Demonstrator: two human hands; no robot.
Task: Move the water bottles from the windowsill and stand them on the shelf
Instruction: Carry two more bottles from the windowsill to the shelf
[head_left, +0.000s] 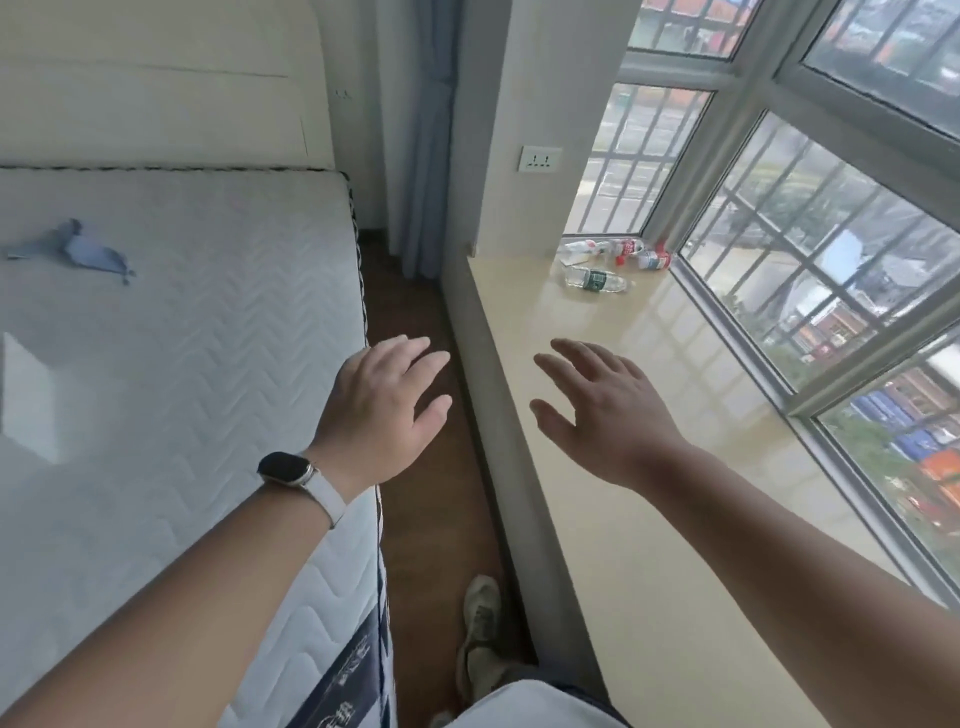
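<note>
1. A big bare mattress (156, 338) fills the left side. Its top is white with a zigzag stitch pattern. A dark blue label (337, 686) with white writing hangs at its near edge, but the letters are too blurry to read
2. A big window (810, 218) with grey frames and bars outside runs along the right side
3. A long, shiny, cream windowsill (649, 467) lies under the window, from the near corner to the far wall
4. A strip of brown wood floor (415, 322) runs between the mattress and the windowsill. A pale sneaker (480, 634) stands on it at the bottom
5. The left hand (384, 405) is held out over the edge of the mattress, fingers spread wide, holding nothing. A watch (298, 475) with a black face and white band is on that wrist
6. The right hand (602, 410) is held out over the windowsill, fingers spread wide, holding nothing
7. The water bottles (615, 257) all lie on their sides at the far end of the windowsill, well apart from both hands. A bottle with a green label (595, 280) lies nearest. Red-labelled bottles (636, 252) lie behind it, near the glass. The label words are too small to read
8. A small blue cloth (72, 252) lies on the mattress
9. A white wall socket (540, 158) sits on the wall above the windowsill
</note>
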